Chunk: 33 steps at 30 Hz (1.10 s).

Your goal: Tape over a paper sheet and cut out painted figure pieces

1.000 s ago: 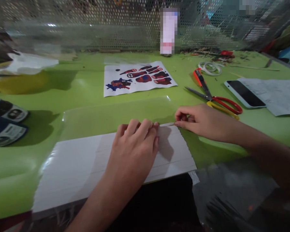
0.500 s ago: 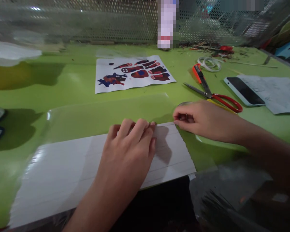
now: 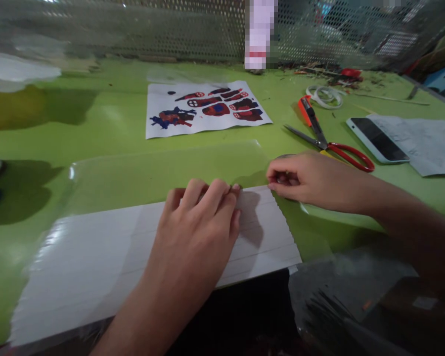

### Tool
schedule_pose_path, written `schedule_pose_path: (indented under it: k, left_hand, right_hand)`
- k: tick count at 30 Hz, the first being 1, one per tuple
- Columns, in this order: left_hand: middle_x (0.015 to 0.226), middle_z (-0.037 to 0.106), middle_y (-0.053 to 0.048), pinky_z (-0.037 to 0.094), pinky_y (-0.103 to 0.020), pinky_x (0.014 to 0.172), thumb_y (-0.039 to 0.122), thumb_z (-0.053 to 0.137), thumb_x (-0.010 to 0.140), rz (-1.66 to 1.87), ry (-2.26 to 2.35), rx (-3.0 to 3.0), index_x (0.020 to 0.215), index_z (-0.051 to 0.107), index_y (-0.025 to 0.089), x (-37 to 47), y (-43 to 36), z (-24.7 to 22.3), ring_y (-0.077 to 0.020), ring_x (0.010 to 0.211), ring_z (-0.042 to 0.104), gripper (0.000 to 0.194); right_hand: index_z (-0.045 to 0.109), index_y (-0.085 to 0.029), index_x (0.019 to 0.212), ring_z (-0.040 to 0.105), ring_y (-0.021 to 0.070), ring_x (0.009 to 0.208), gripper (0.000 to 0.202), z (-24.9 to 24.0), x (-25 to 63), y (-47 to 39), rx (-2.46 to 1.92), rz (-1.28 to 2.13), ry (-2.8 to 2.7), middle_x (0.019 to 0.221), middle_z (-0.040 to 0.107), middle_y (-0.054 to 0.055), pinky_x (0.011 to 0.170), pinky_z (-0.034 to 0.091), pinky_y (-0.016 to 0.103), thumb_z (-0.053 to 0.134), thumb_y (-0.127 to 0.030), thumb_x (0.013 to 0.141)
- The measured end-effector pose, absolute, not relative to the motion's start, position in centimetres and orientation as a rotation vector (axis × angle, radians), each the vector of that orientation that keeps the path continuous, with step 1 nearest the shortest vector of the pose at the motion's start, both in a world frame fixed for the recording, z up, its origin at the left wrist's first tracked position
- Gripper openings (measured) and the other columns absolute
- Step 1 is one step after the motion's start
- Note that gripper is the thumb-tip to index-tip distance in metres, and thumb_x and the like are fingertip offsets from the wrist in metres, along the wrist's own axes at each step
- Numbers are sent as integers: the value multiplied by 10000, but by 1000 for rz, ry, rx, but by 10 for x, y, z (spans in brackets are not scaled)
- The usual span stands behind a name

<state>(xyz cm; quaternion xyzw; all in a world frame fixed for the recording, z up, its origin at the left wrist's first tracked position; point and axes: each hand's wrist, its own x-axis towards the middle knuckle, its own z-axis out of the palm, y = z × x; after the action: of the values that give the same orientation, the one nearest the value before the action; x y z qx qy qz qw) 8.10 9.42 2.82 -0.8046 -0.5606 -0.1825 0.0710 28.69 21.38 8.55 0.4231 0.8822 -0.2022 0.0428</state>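
Note:
Long white paper strips lie edge to edge as one sheet (image 3: 92,257), with ragged short ends, along the near side of the table. A clear plastic film (image 3: 159,170) shows beyond its far edge. My left hand (image 3: 198,222) rests on the sheet, fingers bent and drawn together, thumb and index finger pressing the topmost strip at its far edge. My right hand (image 3: 304,180) is closed in a pinch at the far right corner of that strip. The fingertips partly hide what is between them.
Beyond the hands lies a printed sheet (image 3: 207,110) with red and blue shapes. Red-handled scissors (image 3: 322,145), an orange cutter (image 3: 307,111), a white coil (image 3: 324,96), a phone (image 3: 378,140) and a paper (image 3: 435,143) are at right. Scraps (image 3: 319,74) line the mesh wall (image 3: 133,32).
The view has shifted slightly. Both hands keep nearly the same place and grip on the strip; nothing else has visibly moved.

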Motion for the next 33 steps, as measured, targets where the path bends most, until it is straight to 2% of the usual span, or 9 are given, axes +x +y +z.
schedule_pose_path:
  k: [9,12,16,23,25,27,29,31,33]
  left_hand:
    - [1112,682,-86,464,-490,791,227,466,1028,-510,-1688,-2424,1306,637,174,81,95,29,-312,993,579,331]
    - [1119,680,-78,463,-487,780,213,474,1022,-494,-1687,-2429,1325,630,229,81,95,30,-315,999,580,341]
    - [1117,686,-70,456,-477,765,208,488,1017,-498,-1674,-2421,1251,671,282,82,94,29,-303,950,579,305]
    - [1143,689,-84,467,-475,793,202,476,1027,-518,-1679,-2445,1195,688,222,80,95,33,-301,1023,595,271]
    - [1123,683,-98,477,-465,780,173,502,1009,-423,-1656,-2479,1178,685,191,83,97,40,-303,1022,601,251]
    - [1051,672,-114,484,-445,734,105,517,970,-268,-1625,-2493,1070,698,148,91,100,48,-312,988,602,211]
    - [1013,655,-121,490,-430,704,22,509,917,-175,-1566,-2501,986,683,125,102,105,53,-317,967,593,214]
    - [1032,649,-114,502,-428,724,-8,489,896,-214,-1479,-2547,1018,660,123,112,112,53,-311,964,585,247]
    - [1081,649,-98,510,-431,776,6,470,911,-315,-1437,-2608,1083,642,137,116,117,48,-296,975,581,276]
  right_hand:
    - [610,-208,748,458,110,507,101,85,284,215,1291,-616,2701,601,594,-40,568,287,291,629,-251,838]
    - [593,-206,743,462,116,523,103,84,284,215,1282,-634,2702,612,591,-35,569,283,293,623,-244,834]
    - [577,-204,735,448,118,527,111,85,283,214,1288,-636,2684,606,571,-35,570,277,295,614,-233,836]
    - [604,-199,810,483,127,573,73,88,287,217,1286,-685,2653,669,594,-24,578,288,285,630,-243,861]
    - [611,-196,891,495,132,589,102,87,290,218,1319,-731,2679,687,593,-26,576,286,279,656,-286,871]
    - [617,-194,943,501,132,597,138,85,293,220,1304,-792,2708,687,587,-31,580,289,276,667,-305,877]
    - [635,-192,918,500,131,603,89,83,294,221,1239,-820,2731,678,589,-29,591,297,280,652,-268,876]
    - [640,-188,843,497,130,614,28,83,294,221,1192,-800,2768,680,599,-17,601,305,287,618,-198,856]
    - [636,-185,800,494,130,615,53,82,295,220,1181,-786,2794,678,601,-11,600,310,290,599,-153,819]
